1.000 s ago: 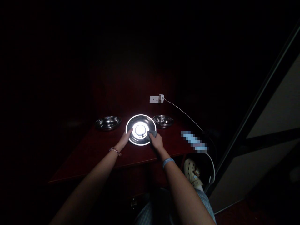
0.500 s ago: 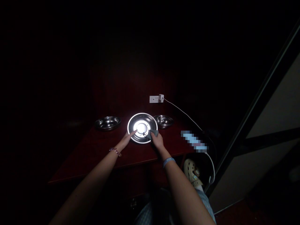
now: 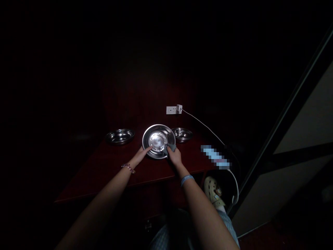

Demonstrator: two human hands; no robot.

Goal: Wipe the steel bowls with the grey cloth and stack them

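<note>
A shiny steel basin [image 3: 158, 133] is held up tilted toward me over the dark red table. My left hand [image 3: 140, 155] grips its lower left rim, thumb on the inside and the other fingers hidden behind. My right hand [image 3: 174, 156] is closed on a grey cloth [image 3: 170, 149] and presses it to the inside of the basin at the lower right rim. Further back on the table sit a steel bowl [image 3: 120, 136] to the left and a steel bowl [image 3: 182, 134] to the right, the latter partly behind the basin.
The dark red table [image 3: 114, 173] has its front edge nearest me. A charger [image 3: 179, 109] sits in the wall socket [image 3: 171, 110], its white cable [image 3: 204, 126] running down to the right. A blurred-out bright object [image 3: 215, 157] lies at the table's right; below is a clog-clad foot [image 3: 212, 191].
The basin's tilt has altered slightly, and the bright glare on its bottom has faded. Both hands keep nearly the same hold.
</note>
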